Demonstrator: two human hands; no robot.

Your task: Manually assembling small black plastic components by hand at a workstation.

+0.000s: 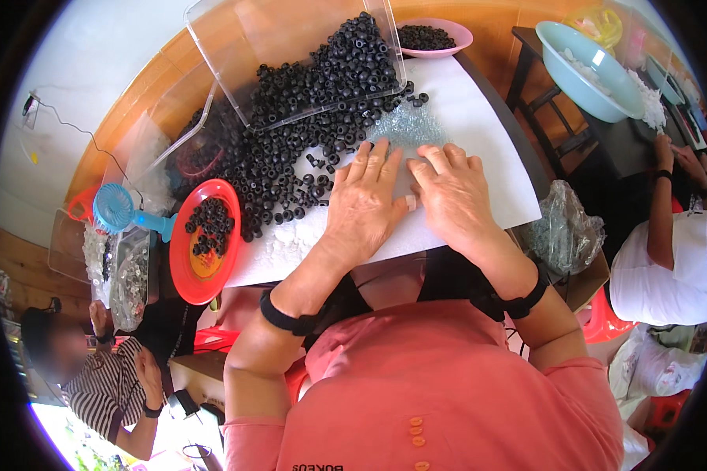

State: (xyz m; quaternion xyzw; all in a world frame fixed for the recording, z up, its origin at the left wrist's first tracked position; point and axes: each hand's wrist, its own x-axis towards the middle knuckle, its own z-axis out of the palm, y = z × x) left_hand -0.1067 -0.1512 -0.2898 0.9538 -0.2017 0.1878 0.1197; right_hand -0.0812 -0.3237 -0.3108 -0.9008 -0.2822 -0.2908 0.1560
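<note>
My left hand (pixel 369 196) lies palm down on the white sheet (pixel 495 149), fingers stretched out, with something small and white at its thumb. Beside it my right hand (pixel 453 191) rests palm down too, its fingers spread and slightly bent. The fingertips of both reach the near edge of a pile of small see-through pieces (pixel 404 124). Many round black parts with holes (pixel 283 169) spread over the sheet to the left of my left hand. Nearer me lies a patch of small white pieces (pixel 291 242). Whatever is under my palms is hidden.
A see-through plastic bin (pixel 238 106) tips more black parts onto the table. Around stand a red dish (pixel 178 267), a blue fan (pixel 114 208), a pink bowl (pixel 459 35) and a plastic bag (pixel 565 228). People sit at left and right; a blue basin (pixel 558 71) stands far right.
</note>
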